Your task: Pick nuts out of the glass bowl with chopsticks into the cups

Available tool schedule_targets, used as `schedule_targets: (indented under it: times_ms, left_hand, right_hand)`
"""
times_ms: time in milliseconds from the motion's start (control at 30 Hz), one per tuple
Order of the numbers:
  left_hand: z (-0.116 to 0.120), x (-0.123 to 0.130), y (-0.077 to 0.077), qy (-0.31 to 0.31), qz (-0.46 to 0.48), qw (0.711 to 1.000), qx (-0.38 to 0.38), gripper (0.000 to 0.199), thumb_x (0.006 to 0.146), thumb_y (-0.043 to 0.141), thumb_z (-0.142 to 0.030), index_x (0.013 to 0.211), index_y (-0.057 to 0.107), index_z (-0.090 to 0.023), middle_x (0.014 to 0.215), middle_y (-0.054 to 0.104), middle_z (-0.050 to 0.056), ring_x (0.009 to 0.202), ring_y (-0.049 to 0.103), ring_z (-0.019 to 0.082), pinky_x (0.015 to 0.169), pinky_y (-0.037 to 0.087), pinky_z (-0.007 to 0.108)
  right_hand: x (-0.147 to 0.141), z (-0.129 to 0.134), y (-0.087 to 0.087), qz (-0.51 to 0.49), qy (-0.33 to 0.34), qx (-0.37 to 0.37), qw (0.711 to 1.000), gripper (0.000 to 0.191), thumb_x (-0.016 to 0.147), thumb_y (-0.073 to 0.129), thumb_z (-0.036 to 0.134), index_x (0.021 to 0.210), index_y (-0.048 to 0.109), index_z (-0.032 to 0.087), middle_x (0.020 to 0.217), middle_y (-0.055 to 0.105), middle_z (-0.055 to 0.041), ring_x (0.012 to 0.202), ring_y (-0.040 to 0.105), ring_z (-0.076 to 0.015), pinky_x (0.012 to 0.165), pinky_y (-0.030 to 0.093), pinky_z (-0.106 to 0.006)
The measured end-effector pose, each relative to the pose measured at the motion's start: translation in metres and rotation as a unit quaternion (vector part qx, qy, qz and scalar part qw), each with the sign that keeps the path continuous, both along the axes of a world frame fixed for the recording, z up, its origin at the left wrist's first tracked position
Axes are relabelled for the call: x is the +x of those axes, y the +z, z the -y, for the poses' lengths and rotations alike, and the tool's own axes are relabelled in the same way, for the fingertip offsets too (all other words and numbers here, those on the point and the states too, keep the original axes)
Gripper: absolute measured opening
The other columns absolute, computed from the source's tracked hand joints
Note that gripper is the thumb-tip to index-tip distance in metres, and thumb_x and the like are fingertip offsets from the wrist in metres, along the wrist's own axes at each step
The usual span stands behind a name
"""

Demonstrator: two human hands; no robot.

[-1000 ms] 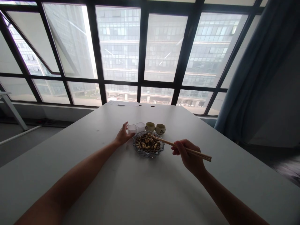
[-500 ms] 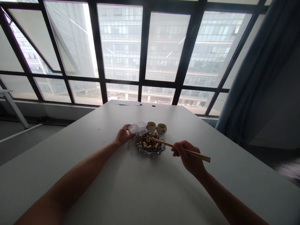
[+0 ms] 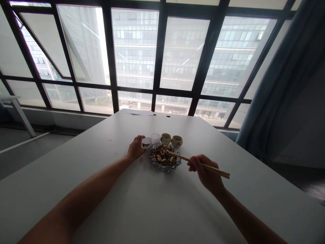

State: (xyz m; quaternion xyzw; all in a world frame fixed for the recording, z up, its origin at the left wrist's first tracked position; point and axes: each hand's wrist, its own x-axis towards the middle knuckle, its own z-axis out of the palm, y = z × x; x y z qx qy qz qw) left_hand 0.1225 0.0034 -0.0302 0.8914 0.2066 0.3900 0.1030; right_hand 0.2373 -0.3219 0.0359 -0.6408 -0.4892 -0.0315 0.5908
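Note:
My left hand (image 3: 135, 148) has its fingers around the side of a small clear plastic cup (image 3: 146, 140), which stands at the left rim of the bowl with a few dark bits in it. The glass bowl (image 3: 165, 168), with a scalloped rim, holds peanuts (image 3: 159, 158) in their shells among dark seeds (image 3: 166, 163). From the right, my right hand (image 3: 207, 171) grips a pair of wooden chopsticks (image 3: 186, 158). Their tips rest among the bowl's contents, close together; whether anything is pinched between them is too small to tell.
Behind the bowl stand a second clear cup (image 3: 155, 137) and two cream round cups (image 3: 166, 137), the right one (image 3: 177, 141) with a dark character. Papers (image 3: 138, 112) lie at the far end of the white table (image 3: 122, 206), by the windows. A blue curtain (image 3: 266, 84) hangs at right.
The view has shifted slightly, moving everything a little right and down. Dark bits now show in the cup at my left hand. The chopstick tips stay in the bowl.

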Motion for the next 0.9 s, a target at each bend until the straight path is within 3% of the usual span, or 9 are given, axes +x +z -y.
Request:
schedule_targets:
  times_ms: [200, 467, 600, 733, 900]
  left_hand:
    - [0.001, 0.000, 0.001, -0.002, -0.012, 1.000, -0.005, 0.045, 0.078, 0.067, -0.025, 0.120, 0.050, -0.021, 0.119, 0.062, 0.012, 0.112, 0.059, 0.030, 0.089, 0.054, 0.043]
    - [-0.001, -0.001, 0.002, -0.008, -0.011, 1.000, -0.016, 0.049, 0.075, 0.068, -0.020, 0.120, 0.050, -0.021, 0.121, 0.061, 0.012, 0.114, 0.059, 0.031, 0.091, 0.054, 0.043]
    - [-0.003, -0.001, 0.001, -0.007, -0.013, 1.000, -0.025, 0.051, 0.075, 0.069, -0.020, 0.122, 0.049, -0.022, 0.123, 0.060, 0.011, 0.115, 0.058, 0.031, 0.092, 0.053, 0.044]
    - [-0.005, -0.001, -0.001, -0.009, -0.010, 1.000, -0.027, 0.053, 0.075, 0.070, -0.022, 0.124, 0.048, -0.023, 0.123, 0.060, 0.011, 0.116, 0.058, 0.031, 0.093, 0.053, 0.045]
    - [-0.009, 0.003, -0.005, -0.008, 0.021, 0.998, -0.059, 0.062, 0.073, 0.072, -0.020, 0.129, 0.047, -0.019, 0.127, 0.060, 0.014, 0.117, 0.059, 0.031, 0.096, 0.052, 0.045]
  right_hand:
    - [-0.007, -0.036, -0.005, -0.002, 0.014, 0.019, 1.000, 0.036, 0.093, 0.059, 0.051, 0.073, 0.062, 0.021, 0.059, 0.069, -0.0036, 0.048, 0.064, -0.0166, 0.048, 0.054, -0.028]
    - [-0.012, -0.110, 0.009, 0.082, 0.068, -0.019, 0.994, 0.035, 0.094, 0.056, 0.050, 0.075, 0.061, 0.022, 0.059, 0.066, -0.0007, 0.049, 0.061, -0.0139, 0.049, 0.049, -0.026]
    - [-0.012, -0.132, 0.011, 0.090, 0.086, -0.041, 0.991, 0.036, 0.093, 0.056, 0.052, 0.076, 0.061, 0.021, 0.057, 0.063, 0.0008, 0.050, 0.061, -0.0134, 0.049, 0.046, -0.024]
    - [-0.015, -0.122, 0.017, 0.080, 0.092, -0.040, 0.992, 0.035, 0.094, 0.055, 0.053, 0.079, 0.062, 0.022, 0.058, 0.064, 0.0004, 0.050, 0.061, -0.0144, 0.049, 0.047, -0.025]
    - [-0.007, -0.072, 0.022, 0.069, 0.053, -0.039, 0.995, 0.035, 0.093, 0.057, 0.053, 0.078, 0.064, 0.022, 0.059, 0.066, -0.0012, 0.051, 0.063, -0.0165, 0.050, 0.052, -0.028]
